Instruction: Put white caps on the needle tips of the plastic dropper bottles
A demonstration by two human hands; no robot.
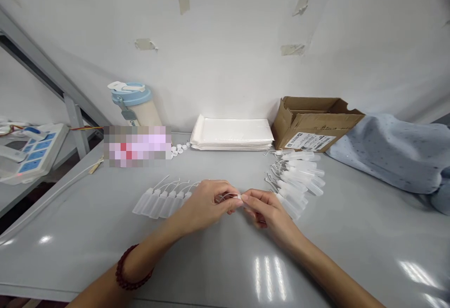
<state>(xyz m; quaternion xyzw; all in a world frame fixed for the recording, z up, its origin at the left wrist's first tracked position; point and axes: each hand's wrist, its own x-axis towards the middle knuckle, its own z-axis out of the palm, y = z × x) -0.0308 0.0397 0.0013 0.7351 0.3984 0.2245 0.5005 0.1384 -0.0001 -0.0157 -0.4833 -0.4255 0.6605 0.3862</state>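
My left hand (207, 205) and my right hand (265, 209) meet over the middle of the grey table (218, 261). Both pinch a small translucent plastic bottle (236, 197) with a thin cap strap between the fingertips. A neat row of the same small bottles (163, 201) lies just left of my left hand. A looser pile of bottles (298, 174) lies right of my right hand. A dark red bead bracelet (130, 270) sits on my left wrist.
A stack of white plastic bags (232, 134) lies at the back by the wall, with small white caps (179, 148) beside it. An open cardboard box (312, 120), a blue cloth (397, 151), a blue-lidded cup (135, 104) and a power strip (33, 151) surround the work area.
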